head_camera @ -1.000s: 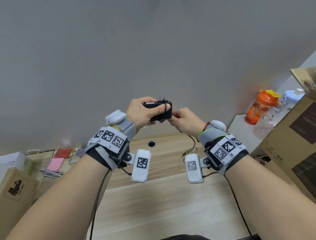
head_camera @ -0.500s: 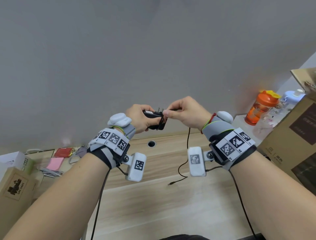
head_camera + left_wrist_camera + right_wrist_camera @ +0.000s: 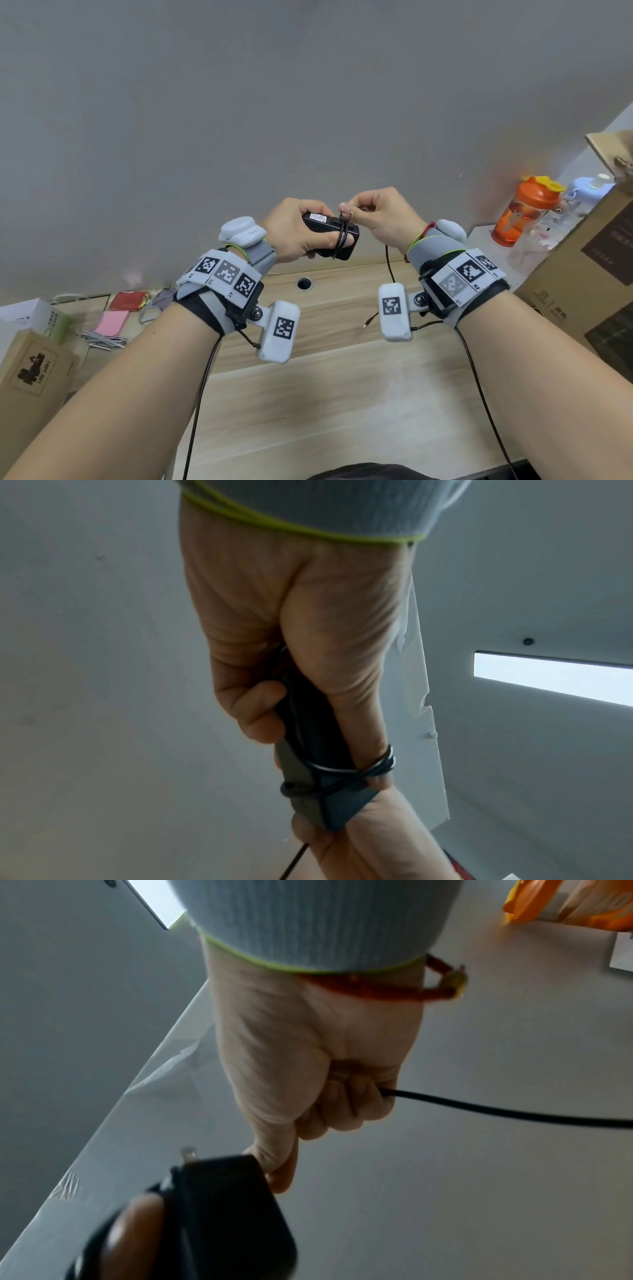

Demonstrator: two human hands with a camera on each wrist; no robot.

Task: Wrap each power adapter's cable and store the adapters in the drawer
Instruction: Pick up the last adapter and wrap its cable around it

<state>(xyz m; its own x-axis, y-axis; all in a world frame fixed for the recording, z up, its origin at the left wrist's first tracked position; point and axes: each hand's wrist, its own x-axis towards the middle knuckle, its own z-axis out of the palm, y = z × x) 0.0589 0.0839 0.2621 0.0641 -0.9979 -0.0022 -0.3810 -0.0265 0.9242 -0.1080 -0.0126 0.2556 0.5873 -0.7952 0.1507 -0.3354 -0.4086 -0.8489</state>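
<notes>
My left hand [image 3: 301, 233] grips a black power adapter [image 3: 329, 230] in the air above the wooden desk [image 3: 342, 394], thumb across its front. Loops of its thin black cable [image 3: 340, 236] run round the body and over my thumb; the left wrist view shows the adapter [image 3: 308, 750] and the cable [image 3: 342, 771] crossing near the tip. My right hand [image 3: 380, 216] holds the cable just right of the adapter's prongs, fingers curled round it. The rest of the cable [image 3: 496, 1110] hangs from my right fist, its free plug [image 3: 369, 322] dangling above the desk. No drawer is in view.
An orange bottle [image 3: 524, 209] and brown cardboard boxes [image 3: 589, 274] stand at the right. At the left lie a pink notepad [image 3: 111, 322], a red packet [image 3: 128, 299], white cables [image 3: 102, 341] and a cardboard box [image 3: 30, 373]. A cable hole [image 3: 303, 283] sits in the desk.
My right hand has carried the cable up and round the adapter, from below it to above its prongs. The hanging cable has grown shorter and its plug has risen off the desk.
</notes>
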